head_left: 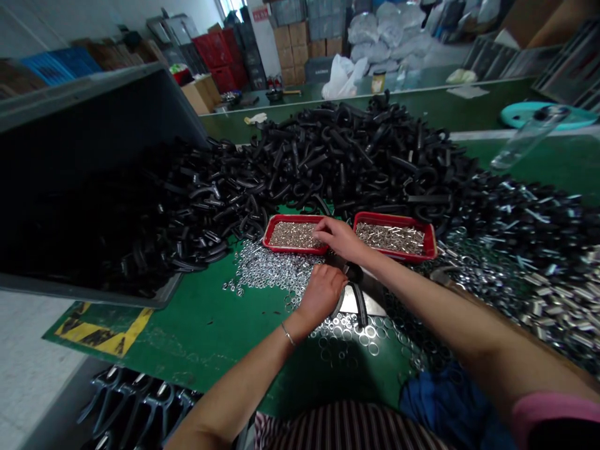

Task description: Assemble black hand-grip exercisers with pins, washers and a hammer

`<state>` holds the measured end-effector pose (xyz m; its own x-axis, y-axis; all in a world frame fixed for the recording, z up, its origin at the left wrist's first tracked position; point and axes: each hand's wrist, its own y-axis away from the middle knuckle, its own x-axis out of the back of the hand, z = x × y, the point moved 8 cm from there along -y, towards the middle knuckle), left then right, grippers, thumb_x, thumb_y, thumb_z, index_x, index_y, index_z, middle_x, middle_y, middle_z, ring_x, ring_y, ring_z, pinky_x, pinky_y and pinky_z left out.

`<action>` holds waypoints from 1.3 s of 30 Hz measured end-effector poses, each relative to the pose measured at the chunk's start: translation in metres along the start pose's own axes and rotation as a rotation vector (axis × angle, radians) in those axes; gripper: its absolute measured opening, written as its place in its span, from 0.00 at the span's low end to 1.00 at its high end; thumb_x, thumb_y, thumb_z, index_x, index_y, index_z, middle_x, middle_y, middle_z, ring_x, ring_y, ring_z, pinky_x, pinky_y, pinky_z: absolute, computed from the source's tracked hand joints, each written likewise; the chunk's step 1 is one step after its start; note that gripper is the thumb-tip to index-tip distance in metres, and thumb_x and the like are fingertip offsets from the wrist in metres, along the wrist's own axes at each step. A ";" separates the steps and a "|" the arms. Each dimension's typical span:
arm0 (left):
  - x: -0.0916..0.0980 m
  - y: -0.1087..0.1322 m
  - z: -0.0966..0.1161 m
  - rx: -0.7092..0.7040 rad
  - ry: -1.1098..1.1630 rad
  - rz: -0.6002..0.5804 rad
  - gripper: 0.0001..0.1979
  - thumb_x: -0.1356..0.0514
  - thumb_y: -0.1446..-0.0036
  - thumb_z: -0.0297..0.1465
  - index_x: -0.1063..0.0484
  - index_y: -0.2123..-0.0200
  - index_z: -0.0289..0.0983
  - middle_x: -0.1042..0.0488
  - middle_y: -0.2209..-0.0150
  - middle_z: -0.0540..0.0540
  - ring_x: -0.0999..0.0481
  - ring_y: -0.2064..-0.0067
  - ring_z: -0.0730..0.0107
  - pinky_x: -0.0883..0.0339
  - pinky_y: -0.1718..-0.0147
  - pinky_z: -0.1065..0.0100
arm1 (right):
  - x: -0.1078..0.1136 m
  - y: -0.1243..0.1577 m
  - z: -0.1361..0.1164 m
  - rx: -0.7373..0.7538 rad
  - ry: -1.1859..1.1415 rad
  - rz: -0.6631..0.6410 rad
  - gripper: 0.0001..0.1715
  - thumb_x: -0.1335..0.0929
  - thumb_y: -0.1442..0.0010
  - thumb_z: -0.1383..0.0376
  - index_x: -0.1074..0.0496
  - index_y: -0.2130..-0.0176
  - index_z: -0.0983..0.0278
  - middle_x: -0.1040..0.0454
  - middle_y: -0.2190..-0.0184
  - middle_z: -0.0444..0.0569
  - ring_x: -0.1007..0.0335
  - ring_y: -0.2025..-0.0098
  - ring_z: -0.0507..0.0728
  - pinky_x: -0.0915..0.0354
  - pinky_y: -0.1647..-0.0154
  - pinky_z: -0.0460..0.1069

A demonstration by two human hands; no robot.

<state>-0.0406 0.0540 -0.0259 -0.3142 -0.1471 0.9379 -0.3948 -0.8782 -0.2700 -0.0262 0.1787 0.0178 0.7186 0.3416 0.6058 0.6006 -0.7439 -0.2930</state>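
Note:
My left hand (323, 290) is closed around a black curved part (360, 303), whose ends stick out below the fingers over a metal plate (370, 299). Just above it, my right hand (341, 239) reaches over the right end of a red tray (269, 240) filled with small metal pieces (295, 234). Its fingertips are pinched together among those pieces; what lies between them is too small to make out. A second red tray (430, 247), holding slim metal pins (389, 237), stands to the right of my right hand.
Black curved parts (342, 150) are heaped behind the trays and spill from a tipped grey crate (171, 294). Metal rings (370, 331) and small nuts (262, 269) lie around my hands. At right are silver metal pieces (548, 300), a clear bottle (525, 140) and a blue cloth (435, 400).

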 end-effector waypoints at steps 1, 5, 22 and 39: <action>0.001 0.002 0.001 -0.020 0.008 -0.010 0.12 0.49 0.31 0.30 0.27 0.53 0.35 0.25 0.54 0.41 0.31 0.52 0.57 0.40 0.51 0.56 | 0.008 0.015 0.001 -0.039 -0.076 0.014 0.07 0.33 0.36 0.64 0.29 0.62 0.66 0.23 0.65 0.49 0.28 0.64 0.55 0.34 0.61 0.50; 0.006 0.007 -0.005 0.036 0.150 -0.027 0.12 0.48 0.31 0.30 0.28 0.49 0.38 0.25 0.51 0.44 0.31 0.47 0.59 0.40 0.47 0.56 | 0.032 0.088 0.015 -0.200 -0.154 0.048 0.09 0.31 0.37 0.59 0.27 0.65 0.62 0.23 0.69 0.46 0.28 0.66 0.56 0.33 0.62 0.52; 0.001 0.013 -0.016 0.205 0.433 0.036 0.08 0.43 0.34 0.31 0.30 0.53 0.38 0.25 0.53 0.45 0.29 0.48 0.62 0.40 0.46 0.58 | 0.006 0.143 0.011 0.094 0.391 0.063 0.12 0.37 0.31 0.59 0.28 0.62 0.61 0.25 0.63 0.54 0.31 0.57 0.64 0.33 0.54 0.59; 0.006 0.020 -0.022 0.182 0.439 0.043 0.09 0.43 0.34 0.30 0.31 0.51 0.37 0.26 0.52 0.45 0.29 0.48 0.61 0.38 0.46 0.57 | -0.005 0.141 -0.001 0.229 0.617 -0.024 0.13 0.37 0.30 0.63 0.26 0.62 0.67 0.23 0.65 0.55 0.31 0.60 0.61 0.32 0.56 0.55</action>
<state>-0.0694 0.0449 -0.0302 -0.6776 -0.0134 0.7353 -0.2278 -0.9468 -0.2271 0.0544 0.0716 -0.0264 0.4125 -0.0863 0.9069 0.7221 -0.5760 -0.3833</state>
